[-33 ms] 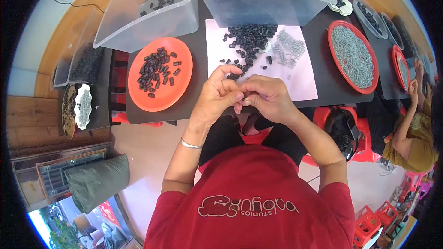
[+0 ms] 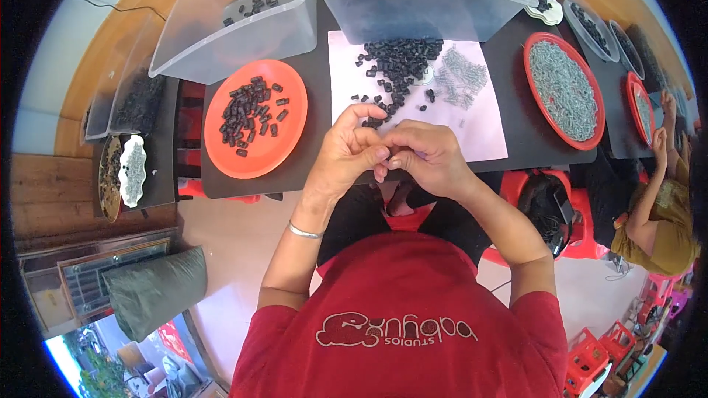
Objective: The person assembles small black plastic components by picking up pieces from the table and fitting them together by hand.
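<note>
My left hand and my right hand meet fingertip to fingertip at the near edge of the black table. Both pinch one small piece between them, and the fingers hide most of it. Just beyond my hands lies a white sheet. It carries a heap of small black plastic pieces and a smaller heap of silver screws. To the left stands an orange plate holding several black pieces.
Two clear bins stand at the back, one nearly bare and one full of black pieces. A red plate of screws sits to the right. A co-worker sits at the far right. Red stools stand under the table.
</note>
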`<move>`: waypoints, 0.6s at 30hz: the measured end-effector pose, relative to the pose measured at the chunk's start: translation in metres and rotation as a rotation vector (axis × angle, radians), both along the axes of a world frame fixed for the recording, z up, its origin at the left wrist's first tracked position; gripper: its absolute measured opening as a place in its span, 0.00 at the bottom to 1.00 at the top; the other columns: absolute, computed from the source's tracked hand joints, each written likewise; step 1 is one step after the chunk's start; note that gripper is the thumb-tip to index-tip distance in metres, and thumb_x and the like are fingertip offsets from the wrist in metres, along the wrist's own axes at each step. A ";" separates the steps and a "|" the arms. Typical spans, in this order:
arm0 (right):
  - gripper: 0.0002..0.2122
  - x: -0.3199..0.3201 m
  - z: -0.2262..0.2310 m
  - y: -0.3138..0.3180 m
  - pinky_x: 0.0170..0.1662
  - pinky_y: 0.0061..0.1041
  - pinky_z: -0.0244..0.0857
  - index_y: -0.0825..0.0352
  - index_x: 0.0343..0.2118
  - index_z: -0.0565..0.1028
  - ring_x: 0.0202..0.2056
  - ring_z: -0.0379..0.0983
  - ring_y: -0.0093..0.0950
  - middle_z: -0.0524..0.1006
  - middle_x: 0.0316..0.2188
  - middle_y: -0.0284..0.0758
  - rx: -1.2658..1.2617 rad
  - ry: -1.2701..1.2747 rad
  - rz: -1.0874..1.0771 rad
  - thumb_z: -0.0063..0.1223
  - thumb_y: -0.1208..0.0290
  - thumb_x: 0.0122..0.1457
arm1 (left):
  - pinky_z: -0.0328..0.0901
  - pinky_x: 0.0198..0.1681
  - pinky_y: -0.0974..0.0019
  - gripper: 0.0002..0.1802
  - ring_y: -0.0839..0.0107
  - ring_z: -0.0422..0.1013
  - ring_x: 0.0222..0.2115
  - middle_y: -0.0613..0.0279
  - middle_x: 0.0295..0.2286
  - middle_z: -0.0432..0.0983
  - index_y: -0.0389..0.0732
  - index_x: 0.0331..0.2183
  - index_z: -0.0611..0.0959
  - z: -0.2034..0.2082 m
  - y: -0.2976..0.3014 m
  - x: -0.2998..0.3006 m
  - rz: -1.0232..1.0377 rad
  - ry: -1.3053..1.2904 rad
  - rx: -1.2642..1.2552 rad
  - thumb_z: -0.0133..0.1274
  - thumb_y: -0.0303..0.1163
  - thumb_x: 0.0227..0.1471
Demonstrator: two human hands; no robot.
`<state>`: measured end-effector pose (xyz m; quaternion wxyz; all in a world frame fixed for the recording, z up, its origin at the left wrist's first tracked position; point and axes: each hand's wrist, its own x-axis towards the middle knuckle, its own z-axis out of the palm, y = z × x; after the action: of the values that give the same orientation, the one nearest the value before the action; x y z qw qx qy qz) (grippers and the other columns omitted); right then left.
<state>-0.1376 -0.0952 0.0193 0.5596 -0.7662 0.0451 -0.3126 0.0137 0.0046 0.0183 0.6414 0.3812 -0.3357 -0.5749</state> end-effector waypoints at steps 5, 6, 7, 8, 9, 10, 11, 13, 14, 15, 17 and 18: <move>0.08 0.002 -0.006 0.004 0.31 0.21 0.68 0.70 0.36 0.75 0.28 0.74 0.25 0.75 0.26 0.35 -0.067 0.008 -0.074 0.54 0.82 0.51 | 0.67 0.24 0.75 0.23 0.77 0.71 0.19 0.63 0.21 0.74 0.37 0.47 0.65 0.001 -0.001 -0.001 0.027 -0.026 0.011 0.55 0.21 0.50; 0.08 0.002 -0.006 0.004 0.31 0.21 0.68 0.70 0.36 0.75 0.28 0.74 0.25 0.75 0.26 0.35 -0.070 0.005 -0.073 0.54 0.82 0.51 | 0.68 0.24 0.74 0.22 0.77 0.71 0.20 0.63 0.21 0.74 0.37 0.46 0.66 0.002 -0.001 -0.001 0.031 -0.012 0.015 0.55 0.21 0.50; 0.09 0.003 -0.006 0.004 0.31 0.21 0.68 0.70 0.37 0.74 0.28 0.74 0.25 0.75 0.26 0.35 -0.092 -0.016 -0.098 0.54 0.82 0.52 | 0.68 0.25 0.74 0.22 0.77 0.71 0.21 0.63 0.22 0.74 0.36 0.46 0.66 0.003 -0.002 -0.001 0.033 0.000 0.017 0.55 0.21 0.50; 0.09 0.004 -0.006 0.003 0.31 0.21 0.67 0.70 0.37 0.74 0.28 0.73 0.24 0.74 0.26 0.35 -0.114 -0.038 -0.124 0.54 0.82 0.52 | 0.68 0.25 0.74 0.22 0.77 0.71 0.21 0.63 0.22 0.74 0.36 0.46 0.66 0.002 -0.003 0.000 0.033 -0.004 0.011 0.55 0.21 0.50; 0.09 0.004 -0.006 0.003 0.31 0.21 0.67 0.70 0.37 0.74 0.28 0.73 0.24 0.74 0.26 0.35 -0.120 -0.043 -0.124 0.54 0.82 0.52 | 0.69 0.25 0.74 0.20 0.77 0.72 0.21 0.63 0.22 0.74 0.36 0.46 0.67 0.000 -0.003 0.001 0.039 0.015 0.000 0.54 0.21 0.51; 0.09 0.005 -0.008 0.004 0.32 0.21 0.67 0.69 0.37 0.74 0.28 0.72 0.24 0.74 0.26 0.35 -0.094 -0.063 -0.122 0.54 0.82 0.52 | 0.69 0.25 0.74 0.19 0.77 0.72 0.22 0.63 0.23 0.74 0.36 0.45 0.68 -0.002 -0.002 0.001 0.044 0.033 -0.011 0.54 0.22 0.52; 0.09 0.006 -0.008 0.004 0.32 0.21 0.66 0.69 0.37 0.75 0.28 0.72 0.24 0.74 0.26 0.35 -0.069 -0.084 -0.119 0.55 0.82 0.52 | 0.69 0.25 0.74 0.19 0.77 0.72 0.22 0.63 0.23 0.74 0.36 0.45 0.68 -0.003 -0.002 0.002 0.044 0.028 -0.017 0.54 0.22 0.52; 0.09 0.004 -0.006 0.003 0.32 0.21 0.66 0.69 0.37 0.75 0.28 0.72 0.24 0.75 0.27 0.35 -0.055 -0.052 -0.159 0.56 0.82 0.51 | 0.70 0.26 0.73 0.15 0.76 0.72 0.23 0.61 0.25 0.76 0.34 0.44 0.71 -0.004 -0.002 0.002 0.051 0.077 -0.022 0.52 0.24 0.53; 0.10 0.004 -0.006 0.003 0.32 0.21 0.66 0.69 0.37 0.75 0.28 0.72 0.24 0.75 0.27 0.35 -0.035 -0.015 -0.198 0.57 0.82 0.50 | 0.70 0.26 0.73 0.15 0.76 0.72 0.23 0.61 0.25 0.76 0.34 0.44 0.71 -0.005 -0.002 0.001 0.053 0.072 -0.028 0.52 0.24 0.53; 0.10 0.005 -0.005 0.005 0.32 0.21 0.66 0.69 0.37 0.75 0.28 0.72 0.24 0.75 0.27 0.35 -0.040 -0.020 -0.196 0.57 0.82 0.50 | 0.70 0.26 0.72 0.14 0.75 0.72 0.23 0.60 0.25 0.76 0.34 0.43 0.73 -0.006 -0.002 0.000 0.089 0.075 -0.043 0.52 0.24 0.54; 0.09 0.007 -0.005 0.008 0.32 0.22 0.66 0.69 0.36 0.76 0.28 0.72 0.25 0.76 0.27 0.35 -0.099 -0.039 -0.331 0.58 0.81 0.49 | 0.70 0.26 0.72 0.12 0.75 0.73 0.23 0.59 0.26 0.77 0.33 0.42 0.74 -0.009 -0.003 -0.001 0.121 0.075 -0.064 0.51 0.24 0.54; 0.09 0.010 -0.006 0.008 0.32 0.22 0.66 0.69 0.36 0.76 0.28 0.72 0.25 0.76 0.27 0.35 -0.103 -0.043 -0.332 0.58 0.81 0.49 | 0.70 0.27 0.72 0.11 0.74 0.73 0.23 0.58 0.26 0.77 0.33 0.41 0.76 -0.010 -0.003 -0.001 0.158 0.070 -0.078 0.52 0.24 0.54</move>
<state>-0.1278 -0.0868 0.0136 0.4611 -0.7692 0.1428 -0.4188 0.0123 0.0011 0.0087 0.7104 0.3611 -0.3041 -0.5219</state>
